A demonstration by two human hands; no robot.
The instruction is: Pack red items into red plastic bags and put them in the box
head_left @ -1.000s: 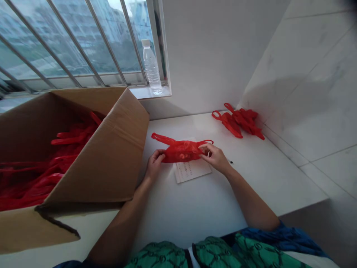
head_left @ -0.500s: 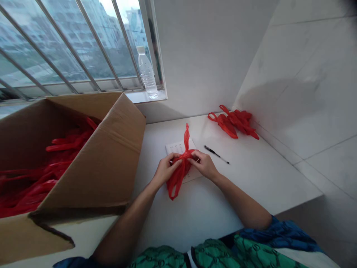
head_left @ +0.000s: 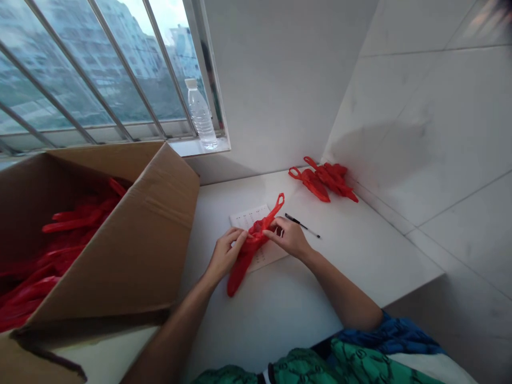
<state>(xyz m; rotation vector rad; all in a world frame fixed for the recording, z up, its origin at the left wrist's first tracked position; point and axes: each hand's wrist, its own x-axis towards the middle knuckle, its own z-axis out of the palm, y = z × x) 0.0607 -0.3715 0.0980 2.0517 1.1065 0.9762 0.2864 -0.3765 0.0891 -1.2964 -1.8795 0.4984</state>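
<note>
A red plastic bag [head_left: 242, 261] is gathered into a long bunch between my two hands, its looped handle pointing away from me and its rounded end toward me. My left hand [head_left: 227, 249] pinches the bag's left side near the middle. On the other side my right hand [head_left: 290, 237] grips it between thumb and fingers. Under the bag lies a printed sheet of paper [head_left: 262, 260], partly covered. A black pen [head_left: 303, 225] rests on the table just beyond my right hand.
At left stands an open cardboard box [head_left: 160, 229] holding many red plastic bags [head_left: 76, 226]. More bunched red bags [head_left: 326, 178] lie at the back right of the white table [head_left: 360, 250], by the wall. A clear bottle [head_left: 202, 118] stands on the sill of the barred window.
Between my hands the red bag has turned: its loop now points away, where a narrow strip was before, and a rounded end faces me. The view has shifted slightly.
</note>
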